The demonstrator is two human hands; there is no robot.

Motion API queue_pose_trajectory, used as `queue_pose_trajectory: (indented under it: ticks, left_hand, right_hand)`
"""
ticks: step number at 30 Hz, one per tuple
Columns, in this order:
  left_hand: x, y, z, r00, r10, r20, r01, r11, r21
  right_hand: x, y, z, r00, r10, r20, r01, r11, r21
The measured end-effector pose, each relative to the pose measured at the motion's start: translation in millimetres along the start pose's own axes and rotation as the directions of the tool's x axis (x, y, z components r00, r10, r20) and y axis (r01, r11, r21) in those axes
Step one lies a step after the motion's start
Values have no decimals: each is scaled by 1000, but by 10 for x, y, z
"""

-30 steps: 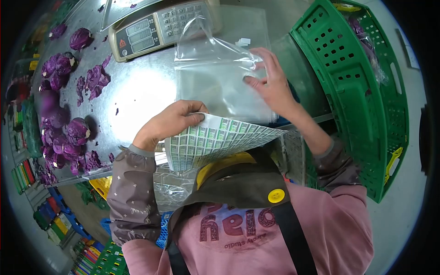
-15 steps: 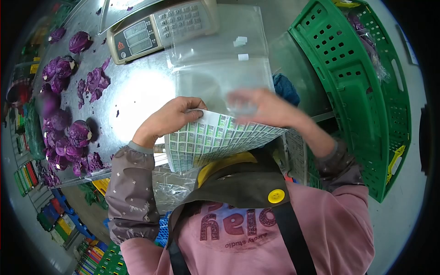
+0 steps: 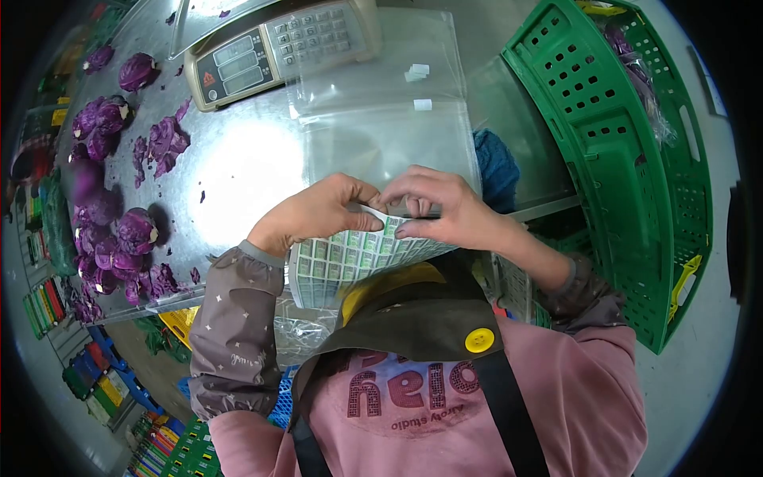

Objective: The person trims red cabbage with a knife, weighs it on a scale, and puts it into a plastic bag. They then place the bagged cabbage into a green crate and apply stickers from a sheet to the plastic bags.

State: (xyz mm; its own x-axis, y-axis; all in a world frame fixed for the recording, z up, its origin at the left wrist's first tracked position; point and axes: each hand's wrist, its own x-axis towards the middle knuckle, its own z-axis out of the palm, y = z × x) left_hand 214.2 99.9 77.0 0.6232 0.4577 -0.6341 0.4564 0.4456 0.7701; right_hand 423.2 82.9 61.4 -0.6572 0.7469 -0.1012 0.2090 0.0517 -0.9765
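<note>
My left hand (image 3: 314, 215) pinches the top edge of a sheet of small green-and-white printed labels (image 3: 330, 266), thumb on its printed face. The sheet hangs bent in front of my apron. My right hand (image 3: 449, 208) is closed at the same edge, its fingertips beside the left thumb and pressed on the labels. I cannot make out whether a single label has come loose there. Just beyond both hands lie clear plastic bags (image 3: 381, 143), flat on the metal table, with small white labels (image 3: 422, 104) on them.
A scale (image 3: 278, 56) stands at the back, partly under the bags. Several red cabbages (image 3: 137, 230) and loose leaves (image 3: 167, 141) lie on the left of the metal table (image 3: 230, 135). Blue cloth (image 3: 497, 167) lies right of the bags, near green crates (image 3: 604, 151).
My right hand has come down and left from above the bags to the sheet's edge, beside my left hand. The left hand has shifted slightly right, and the sheet is more bent.
</note>
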Motion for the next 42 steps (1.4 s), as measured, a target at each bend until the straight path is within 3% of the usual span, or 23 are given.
queue_pose_trajectory:
  ticks: [1, 2, 4, 6, 8, 12, 14, 15, 16, 17, 18, 20, 21, 23, 26, 28, 30, 32, 33, 37, 38, 39, 42]
  left_hand:
    - [35, -23, -10, 999, 5, 39, -4, 1000, -30]
    - [65, -40, -20, 997, 13, 77, -8, 998, -59]
    - [101, -50, -37, 993, 44, 113, -38, 998, -57]
    - [130, -87, -41, 986, 76, 148, -68, 996, -58]
    - [174, -148, -49, 982, 87, 166, -83, 996, -33]
    - [230, -186, -39, 979, 67, 192, -55, 996, -69]
    - [246, -255, -24, 998, 10, 66, -8, 1000, -28]
    - [260, -296, -26, 998, 11, 66, -9, 1000, -28]
    - [276, -344, -29, 995, 96, -36, -89, 984, 154]
    - [297, -394, -25, 973, 196, -120, -145, 930, 338]
    - [326, -448, -14, 973, 197, -120, -146, 929, 339]
    - [396, -545, 7, 940, 294, -171, -154, 816, 557]
    - [418, -586, 26, 940, 295, -170, -155, 815, 559]
    - [441, -661, 83, 903, 409, -134, -209, 688, 695]
    - [439, -761, 154, 890, 405, -208, -163, 711, 684]
    - [402, -741, 139, 889, 418, -188, -191, 710, 678]
    - [352, -642, 125, 883, 439, -165, -225, 706, 671]
    - [256, -482, 118, 985, 99, -140, -42, 932, 361]
    - [228, -442, 124, 985, 101, -140, -44, 931, 361]
    - [132, -377, 189, 998, 59, 14, -61, 992, 109]
    - [119, -367, 203, 997, 64, 42, -64, 998, -9]
    - [110, -337, 209, 997, 61, 44, -61, 998, -7]
    - [107, -293, 219, 988, 131, 81, -127, 991, -51]
  right_hand:
    - [13, -4, 15, 986, -164, -29, 160, 980, -115]
    - [23, -9, 14, 986, -163, -31, 159, 981, -116]
    - [45, -34, 3, 924, -377, 67, 366, 816, -447]
    - [36, -58, 4, 905, -418, 75, 399, 775, -490]
    - [-1, -47, 7, 818, -558, 141, 505, 579, -640]
    - [-107, 100, 18, 796, -573, 193, 534, 517, -669]
    - [-92, 175, -17, 855, -514, 70, 458, 682, -571]
    - [-64, 204, -60, 855, -515, 71, 458, 681, -572]
    - [-13, 240, -126, 941, -290, -175, 181, 868, -462]
    - [54, 288, -203, 928, -8, -373, -101, 957, -273]
    - [158, 373, -307, 889, 148, -434, -257, 944, -204]
    - [322, 567, -411, 889, 189, -418, -369, 836, -406]
    - [386, 663, -426, 888, 188, -420, -369, 836, -406]
    - [465, 795, -419, 904, 213, -370, -425, 525, -738]
    - [374, 738, -541, 867, 142, -478, -490, 419, -764]
    - [241, 645, -670, 849, 196, -491, -525, 430, -735]
    - [54, 631, -752, 986, 58, -155, -154, 668, -728]
    - [-54, 649, -690, 996, 38, -78, -82, 684, -724]
    - [-86, 671, -670, 1000, 14, 0, -10, 703, -711]
    - [11, 802, -782, 986, 159, -52, -163, 848, -505]
    - [48, 849, -821, 970, 238, -39, -237, 911, -338]
    - [90, 890, -866, 950, 313, -12, -310, 937, -162]
    - [366, 863, -997, 920, 363, -148, -369, 929, -18]
